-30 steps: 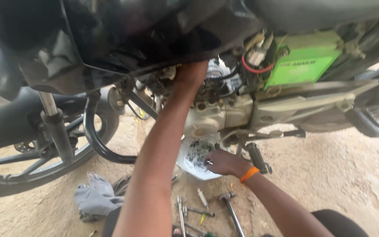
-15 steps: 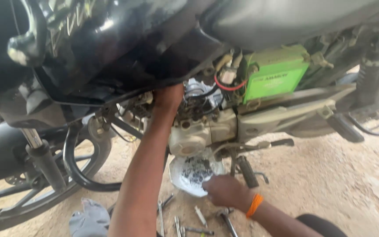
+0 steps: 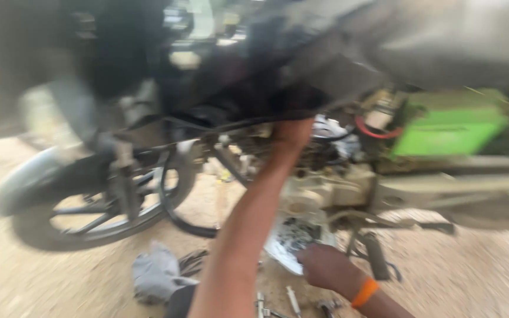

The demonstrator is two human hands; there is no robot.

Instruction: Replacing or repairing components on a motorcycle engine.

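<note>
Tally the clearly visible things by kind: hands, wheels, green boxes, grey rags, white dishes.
Hands: 2, left hand at the engine, right hand by the dish
Wheels: 1
Green boxes: 1
Grey rags: 1
White dishes: 1
Total: 6

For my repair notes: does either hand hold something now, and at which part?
It cannot be told. The left hand reaches into the motorcycle engine, fingers hidden. The right hand is at the white dish of small parts; blur hides any grip.

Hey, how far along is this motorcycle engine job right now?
Done: small parts already lie in the white dish and tools are out on the ground. In hand: the left hand reaches up into the engine while the right hand is at the dish. Left: the engine area looks open; the blur hides more.
</note>
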